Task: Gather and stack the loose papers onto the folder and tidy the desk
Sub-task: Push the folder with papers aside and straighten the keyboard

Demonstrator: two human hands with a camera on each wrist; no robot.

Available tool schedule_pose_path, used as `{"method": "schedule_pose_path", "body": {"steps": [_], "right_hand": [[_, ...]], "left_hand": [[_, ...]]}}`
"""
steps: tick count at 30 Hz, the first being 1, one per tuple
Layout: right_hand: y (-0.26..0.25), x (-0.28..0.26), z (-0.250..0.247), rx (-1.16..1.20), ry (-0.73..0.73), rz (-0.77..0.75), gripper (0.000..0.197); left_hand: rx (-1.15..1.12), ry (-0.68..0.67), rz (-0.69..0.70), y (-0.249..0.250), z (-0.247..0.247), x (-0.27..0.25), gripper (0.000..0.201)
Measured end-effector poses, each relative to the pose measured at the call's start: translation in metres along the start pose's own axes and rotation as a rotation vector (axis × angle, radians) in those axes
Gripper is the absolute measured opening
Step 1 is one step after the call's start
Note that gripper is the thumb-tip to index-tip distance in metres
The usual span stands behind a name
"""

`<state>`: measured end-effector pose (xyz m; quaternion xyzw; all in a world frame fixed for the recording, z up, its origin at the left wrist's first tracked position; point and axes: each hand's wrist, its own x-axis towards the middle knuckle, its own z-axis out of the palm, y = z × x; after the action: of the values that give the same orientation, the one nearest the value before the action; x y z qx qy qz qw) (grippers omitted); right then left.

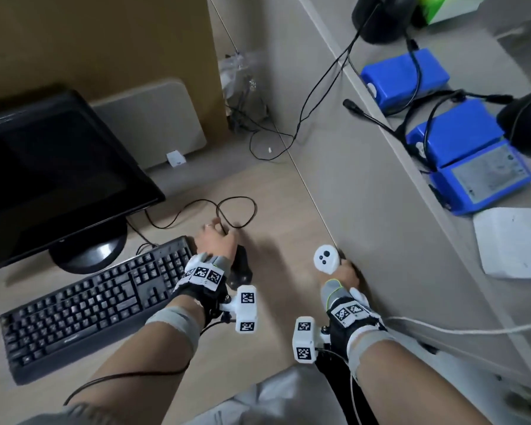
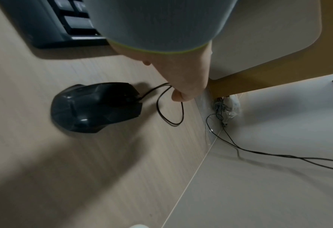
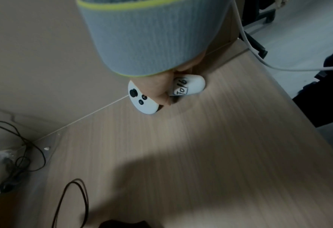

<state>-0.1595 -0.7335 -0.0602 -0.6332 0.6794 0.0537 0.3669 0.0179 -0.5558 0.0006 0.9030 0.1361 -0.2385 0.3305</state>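
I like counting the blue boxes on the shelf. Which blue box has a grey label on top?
The blue box nearest the person, beside the white block. The two farther blue boxes show plain blue tops.

This was an office workstation, a partitioned cubicle. A pale wood-grain surface point(image 1: 273, 191) carried a black flat monitor point(image 1: 52, 173) on a round stand and a black full-size keyboard point(image 1: 95, 302) just left of the left hand point(image 1: 216, 240), with a wired black mouse point(image 2: 95, 108) close beside that hand. Grey partition panels point(image 1: 365, 185) rose immediately right of the right hand point(image 1: 345, 276), walling the surface off from a neighbouring desk that held blue battery packs point(image 1: 405, 76), black headsets point(image 1: 380, 16) and trailing cables point(image 1: 328, 87). More cables tangled in the far corner beyond both hands.
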Motion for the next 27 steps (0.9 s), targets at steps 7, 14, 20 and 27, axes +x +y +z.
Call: {"method": "schedule_pose_path", "body": {"steps": [7,14,20,27], "right_hand": [[-0.073,-0.01,0.008,-0.065,-0.066,-0.041,0.014],[-0.176,-0.034,0.051,-0.169,-0.175,-0.313,0.017],[-0.253,-0.055,0.088,-0.18,-0.288,-0.456,0.01],[-0.299,-0.032,0.128,-0.273,-0.41,-0.537,0.028]], "left_hand": [[-0.103,-0.004,-0.096,0.012,-0.022,0.014,0.048],[-0.288,-0.003,-0.19,-0.006,-0.071,0.035,0.048],[-0.459,-0.044,-0.244,-0.019,-0.082,0.066,0.046],[-0.333,-0.095,-0.175,0.006,-0.067,0.09,0.047]]}}
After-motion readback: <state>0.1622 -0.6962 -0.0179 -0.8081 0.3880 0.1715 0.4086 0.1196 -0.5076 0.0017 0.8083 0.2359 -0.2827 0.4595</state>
